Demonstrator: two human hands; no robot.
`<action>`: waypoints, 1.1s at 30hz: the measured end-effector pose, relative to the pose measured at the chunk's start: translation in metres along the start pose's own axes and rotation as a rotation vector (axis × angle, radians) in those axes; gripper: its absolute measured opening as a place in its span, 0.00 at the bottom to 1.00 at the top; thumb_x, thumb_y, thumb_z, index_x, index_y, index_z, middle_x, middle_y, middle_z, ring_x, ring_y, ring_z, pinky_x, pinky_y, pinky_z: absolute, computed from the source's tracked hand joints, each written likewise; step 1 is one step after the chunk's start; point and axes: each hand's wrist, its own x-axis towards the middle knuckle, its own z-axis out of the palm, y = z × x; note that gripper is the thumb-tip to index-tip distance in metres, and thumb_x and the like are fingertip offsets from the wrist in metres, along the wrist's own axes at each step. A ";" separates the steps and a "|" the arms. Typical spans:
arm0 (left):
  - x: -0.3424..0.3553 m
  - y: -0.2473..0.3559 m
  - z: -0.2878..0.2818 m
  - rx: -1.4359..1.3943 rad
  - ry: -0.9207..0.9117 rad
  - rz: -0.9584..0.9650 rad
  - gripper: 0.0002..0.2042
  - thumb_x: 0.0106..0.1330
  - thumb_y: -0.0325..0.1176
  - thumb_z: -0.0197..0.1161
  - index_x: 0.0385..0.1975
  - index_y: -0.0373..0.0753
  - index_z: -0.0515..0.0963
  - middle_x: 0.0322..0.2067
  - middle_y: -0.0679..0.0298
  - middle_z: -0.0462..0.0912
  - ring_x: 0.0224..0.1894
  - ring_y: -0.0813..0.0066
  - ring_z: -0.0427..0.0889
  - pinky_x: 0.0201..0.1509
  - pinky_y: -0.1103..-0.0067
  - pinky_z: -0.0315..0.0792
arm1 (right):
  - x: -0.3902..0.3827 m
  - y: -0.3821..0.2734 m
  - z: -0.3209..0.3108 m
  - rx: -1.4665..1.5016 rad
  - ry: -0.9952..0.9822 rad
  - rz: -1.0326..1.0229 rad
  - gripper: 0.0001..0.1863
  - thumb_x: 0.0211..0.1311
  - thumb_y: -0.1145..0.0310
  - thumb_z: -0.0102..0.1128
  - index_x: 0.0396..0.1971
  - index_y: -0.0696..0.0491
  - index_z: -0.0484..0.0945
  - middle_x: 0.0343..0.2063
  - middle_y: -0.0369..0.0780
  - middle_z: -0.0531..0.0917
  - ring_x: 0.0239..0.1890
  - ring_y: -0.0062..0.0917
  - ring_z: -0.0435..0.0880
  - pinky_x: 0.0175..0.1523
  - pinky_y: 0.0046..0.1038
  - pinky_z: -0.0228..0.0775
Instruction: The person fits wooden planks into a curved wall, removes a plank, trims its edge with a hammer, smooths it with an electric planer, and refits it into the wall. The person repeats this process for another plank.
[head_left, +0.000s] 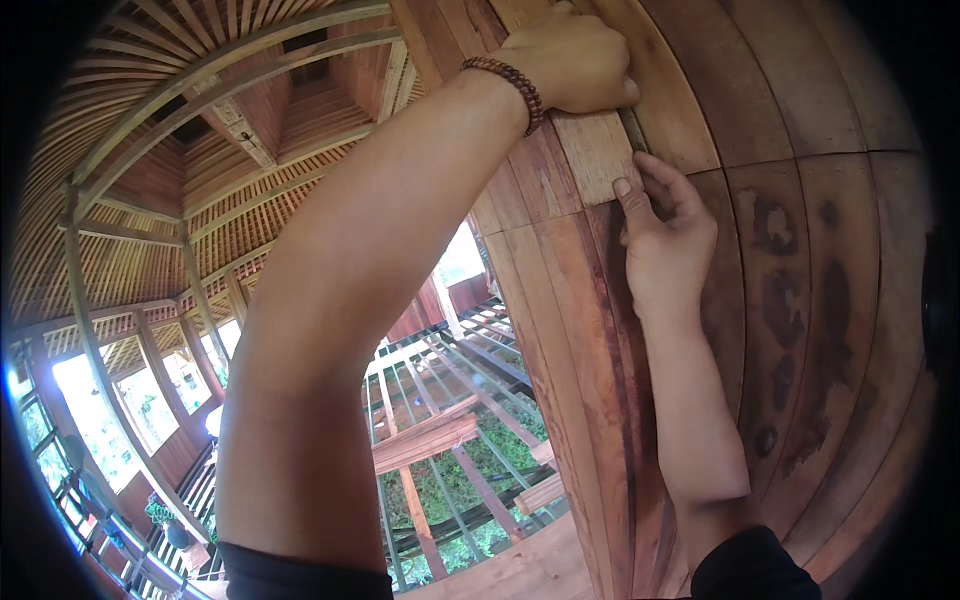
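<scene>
A pale, narrow wooden board [592,150] lies among the darker planks, its lower end meeting a cross seam. My left hand [575,62], with a beaded bracelet at its wrist, is closed in a fist over the upper part of this board. Whatever its fingers hold, if anything, is hidden. Lower down, my right hand [672,225] has its thumb on the board's lower corner. Its bent fingers are at the board's right edge, where a narrow dark gap [632,130] runs beside the neighbouring plank.
Wide brown planks [790,300], some with dark stains, fill the right side. Left of them, an open framework of joists [440,470] shows greenery below, with loose boards [425,440] across it. A slatted wooden roof [150,110], posts and bright windows [95,410] stand beyond.
</scene>
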 end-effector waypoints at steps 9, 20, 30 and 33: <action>0.012 -0.007 -0.002 -0.117 -0.010 0.002 0.20 0.59 0.44 0.61 0.30 0.30 0.87 0.35 0.42 0.87 0.44 0.46 0.86 0.62 0.61 0.71 | 0.011 0.004 0.005 -0.051 0.109 -0.096 0.16 0.67 0.73 0.64 0.51 0.65 0.81 0.44 0.49 0.87 0.50 0.32 0.86 0.56 0.30 0.74; 0.004 -0.004 -0.001 -0.080 -0.123 0.144 0.20 0.60 0.45 0.58 0.30 0.32 0.87 0.33 0.43 0.87 0.42 0.47 0.87 0.63 0.60 0.71 | 0.024 -0.006 0.007 -0.090 0.112 0.045 0.11 0.67 0.75 0.62 0.46 0.64 0.82 0.39 0.44 0.88 0.42 0.25 0.85 0.49 0.26 0.75; 0.031 0.019 -0.035 -0.194 0.035 0.096 0.20 0.60 0.47 0.59 0.27 0.34 0.87 0.30 0.46 0.87 0.38 0.47 0.87 0.57 0.61 0.74 | 0.015 -0.027 -0.001 0.288 0.277 -0.140 0.12 0.71 0.73 0.61 0.49 0.62 0.78 0.34 0.40 0.85 0.27 0.19 0.83 0.34 0.24 0.76; 0.027 0.020 -0.027 -0.217 0.001 0.076 0.20 0.60 0.48 0.60 0.27 0.35 0.87 0.30 0.45 0.86 0.39 0.49 0.87 0.59 0.62 0.73 | 0.013 -0.027 -0.004 0.206 0.108 -0.059 0.15 0.73 0.71 0.59 0.54 0.62 0.75 0.33 0.40 0.85 0.23 0.16 0.81 0.27 0.22 0.73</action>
